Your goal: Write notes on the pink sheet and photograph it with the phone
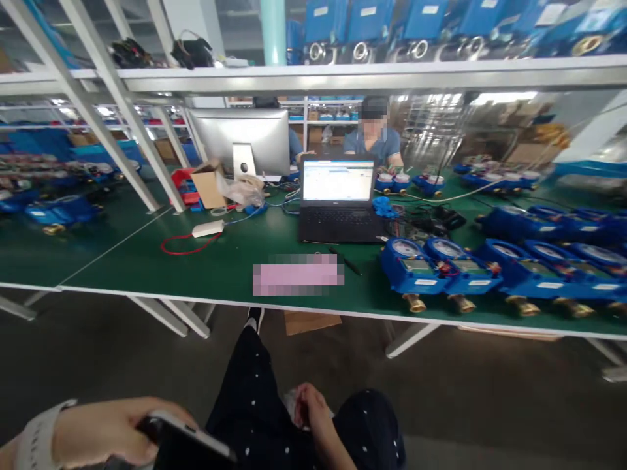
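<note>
I sit back from a green workbench (147, 261), my legs in dark dotted trousers stretched toward it. My left hand (105, 431), a white watch on its wrist, is closed around a dark phone (189, 440) at the bottom left. My right hand (308, 405) rests curled on my thigh, shut on something pale that I cannot make out. An open black laptop (337, 199) with a lit screen stands on the bench ahead. Several blue water meters (441, 267) with brass fittings line the bench's right side.
A silver monitor (242, 140) faces away behind the laptop, beside a cardboard box (208, 186) and a white adapter with a red cable (206, 230). A person in a blue shirt (375, 140) sits across the bench. Overhead shelves hold more blue meters (416, 23). A pen (345, 260) lies near the laptop.
</note>
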`<state>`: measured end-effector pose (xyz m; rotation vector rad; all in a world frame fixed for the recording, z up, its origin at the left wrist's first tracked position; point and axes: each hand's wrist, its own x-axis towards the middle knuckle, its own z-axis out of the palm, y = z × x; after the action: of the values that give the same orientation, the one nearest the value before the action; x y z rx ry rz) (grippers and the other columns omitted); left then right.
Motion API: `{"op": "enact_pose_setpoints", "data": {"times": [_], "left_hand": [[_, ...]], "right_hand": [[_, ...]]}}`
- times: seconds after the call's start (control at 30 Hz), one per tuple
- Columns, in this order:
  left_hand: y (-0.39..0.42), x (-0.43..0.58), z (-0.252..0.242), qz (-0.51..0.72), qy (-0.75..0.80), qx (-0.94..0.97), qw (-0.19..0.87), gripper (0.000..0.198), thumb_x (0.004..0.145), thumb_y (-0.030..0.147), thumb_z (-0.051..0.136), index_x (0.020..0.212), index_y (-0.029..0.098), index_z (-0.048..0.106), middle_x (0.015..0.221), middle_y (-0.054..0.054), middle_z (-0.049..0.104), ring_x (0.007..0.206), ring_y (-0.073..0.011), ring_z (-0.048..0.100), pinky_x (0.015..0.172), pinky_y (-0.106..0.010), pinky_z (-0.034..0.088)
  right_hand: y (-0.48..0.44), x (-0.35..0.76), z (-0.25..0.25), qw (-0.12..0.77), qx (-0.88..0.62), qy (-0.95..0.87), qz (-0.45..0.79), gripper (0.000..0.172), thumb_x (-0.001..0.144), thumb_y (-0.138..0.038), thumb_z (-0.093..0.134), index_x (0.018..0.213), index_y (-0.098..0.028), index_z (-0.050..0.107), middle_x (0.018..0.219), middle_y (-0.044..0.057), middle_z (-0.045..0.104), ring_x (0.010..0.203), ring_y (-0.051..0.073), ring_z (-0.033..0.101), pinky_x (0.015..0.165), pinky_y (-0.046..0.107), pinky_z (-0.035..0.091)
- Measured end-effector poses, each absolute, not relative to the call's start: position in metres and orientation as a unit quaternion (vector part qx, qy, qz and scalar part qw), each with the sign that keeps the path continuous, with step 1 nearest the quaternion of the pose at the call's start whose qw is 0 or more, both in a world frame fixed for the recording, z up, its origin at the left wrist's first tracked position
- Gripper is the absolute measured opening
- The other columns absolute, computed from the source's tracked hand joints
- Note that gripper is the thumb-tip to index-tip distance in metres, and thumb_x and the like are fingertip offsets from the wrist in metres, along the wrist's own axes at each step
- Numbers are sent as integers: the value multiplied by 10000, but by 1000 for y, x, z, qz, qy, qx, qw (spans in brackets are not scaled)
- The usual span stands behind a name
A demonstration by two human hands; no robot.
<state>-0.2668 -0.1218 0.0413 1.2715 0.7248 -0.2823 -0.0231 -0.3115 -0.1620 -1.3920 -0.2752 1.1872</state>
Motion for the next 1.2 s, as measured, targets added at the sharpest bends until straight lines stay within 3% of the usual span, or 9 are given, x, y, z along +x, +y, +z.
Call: {"op": "enact_pose_setpoints", "data": {"times": [0.07,0.17,0.3,0.4,0.5,0.63,0.8,1.07,1.2], "left_hand": [[-108,-244,67,-155,292,512,793,434,639,294,748,1065,241,687,1071,-60,694,1006,-281,627,863,-363,486],[-105,-205,69,-45,275,430,859,434,607,218,799,1028,246,698,1019,-41,712,935,-205,651,837,-283,485],[-119,-162,39,-2,252,327,911,431,630,315,800,1037,219,694,912,-42,730,853,-193,662,795,-270,487],[-124,-141,29,0,165,210,964,585,802,597,535,1163,147,629,1012,-105,705,982,-253,629,917,-354,438],[-130,-127,27,39,143,144,978,645,875,641,311,1240,178,574,1083,-103,684,1026,-276,613,895,-400,443],[-158,-107,22,179,187,86,962,568,896,595,318,1080,197,679,1000,-72,711,1012,-247,618,886,-349,448],[-184,-84,23,268,176,108,941,687,890,619,260,1029,93,681,981,-140,706,914,-264,652,806,-349,502],[-165,-85,30,105,144,167,970,866,867,678,122,1010,8,652,894,-210,702,777,-275,681,735,-375,529],[-166,-81,33,85,121,180,972,865,872,665,86,1089,17,617,894,-218,699,770,-267,681,744,-368,519]], "right_hand": [[-297,-17,-114,605,-528,-143,579,527,676,-659,483,870,-175,561,592,35,606,488,145,531,372,199,317],[-282,-10,-43,616,-440,-209,619,676,720,-717,447,1074,-154,571,818,90,668,679,194,622,422,241,440],[-281,0,4,626,-501,-189,567,692,786,-735,358,809,-103,639,523,59,607,465,152,559,448,245,425],[-286,7,6,657,-600,-114,443,591,786,-688,450,684,-132,624,456,20,558,411,127,507,447,244,410],[-286,8,4,711,-575,-62,399,590,735,-721,483,660,-155,629,471,17,558,383,128,470,404,262,401],[-282,-9,3,763,-498,-19,411,573,675,-726,547,801,-181,673,676,53,666,494,162,553,413,280,454],[-293,-37,1,742,-397,-53,538,522,711,-637,570,1036,-237,651,1049,89,673,852,245,637,582,373,564],[-304,-32,8,695,-473,-170,515,659,605,-249,739,1231,-204,536,1080,81,657,851,232,650,699,363,572],[-300,-36,3,706,-526,-152,449,594,663,-231,709,1232,-220,541,1170,74,634,991,223,622,843,353,534]]}}
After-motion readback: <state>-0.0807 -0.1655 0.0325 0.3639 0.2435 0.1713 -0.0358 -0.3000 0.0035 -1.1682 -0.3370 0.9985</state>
